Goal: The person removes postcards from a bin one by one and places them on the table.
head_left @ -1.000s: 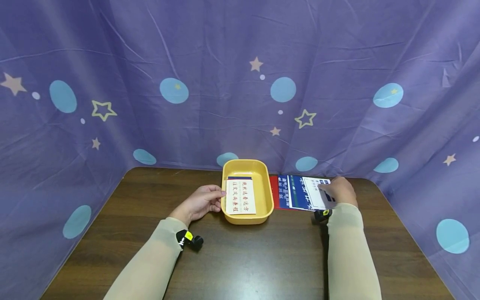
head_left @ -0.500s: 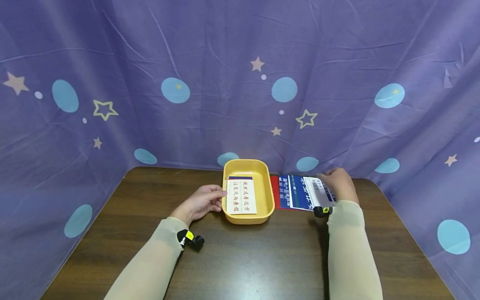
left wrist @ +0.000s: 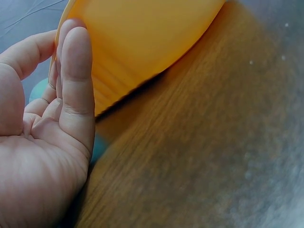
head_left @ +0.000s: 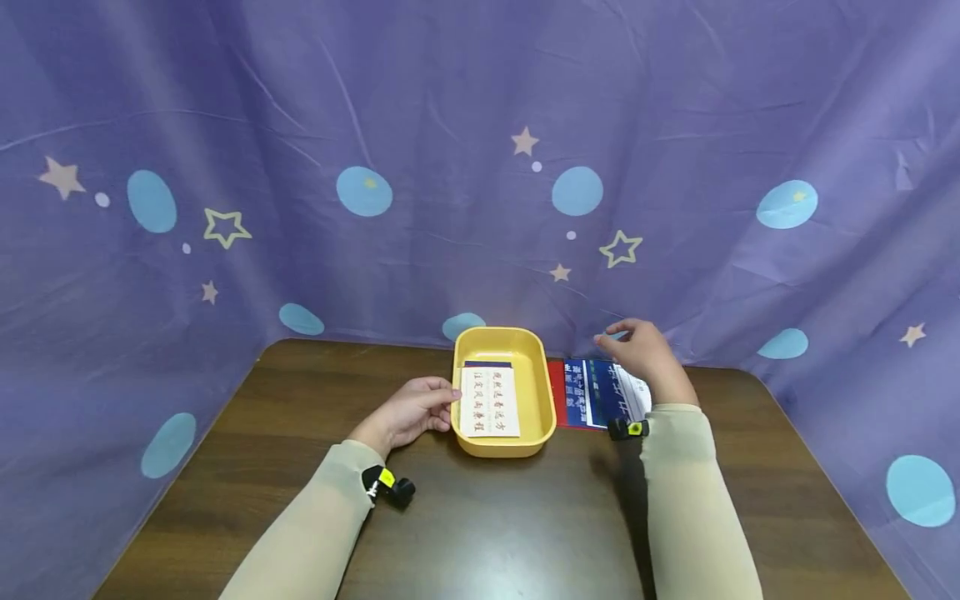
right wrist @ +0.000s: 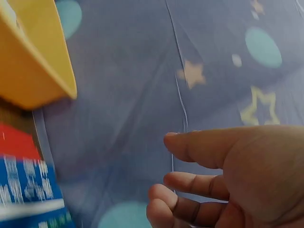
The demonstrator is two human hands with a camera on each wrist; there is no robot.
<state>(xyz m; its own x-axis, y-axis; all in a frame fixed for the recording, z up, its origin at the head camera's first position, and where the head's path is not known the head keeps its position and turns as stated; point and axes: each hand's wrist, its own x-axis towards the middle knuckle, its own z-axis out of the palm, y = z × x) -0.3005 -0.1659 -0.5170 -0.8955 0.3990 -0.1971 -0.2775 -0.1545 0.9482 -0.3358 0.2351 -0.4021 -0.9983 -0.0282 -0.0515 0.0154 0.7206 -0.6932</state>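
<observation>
My left hand (head_left: 411, 410) pinches the left rim of a yellow plastic tray (head_left: 551, 408), thumb at the edge and fingers against the outer wall (left wrist: 142, 33). A white card (head_left: 489, 404) printed with red characters lies in the tray over a dark blue card (head_left: 487, 364). To the right of the tray, overlapping cards lie in a row: a red one (head_left: 557, 392), blue ones with white lettering (head_left: 576, 396) and a white one (head_left: 641, 398). Above them hovers my right hand (head_left: 645, 354), thumb and fingers apart with nothing between them (right wrist: 228, 175).
A brown wooden table (head_left: 495, 517) carries everything. Behind it and at both sides hangs a purple curtain (head_left: 450, 125) with stars and blue dots, close against the table's back edge. Wrist cameras (head_left: 390, 487) sit on both forearms.
My right hand has lifted off the white card at the right end of the row and moved left over the cards. The left hand keeps its hold on the tray. The head view has shifted slightly.
</observation>
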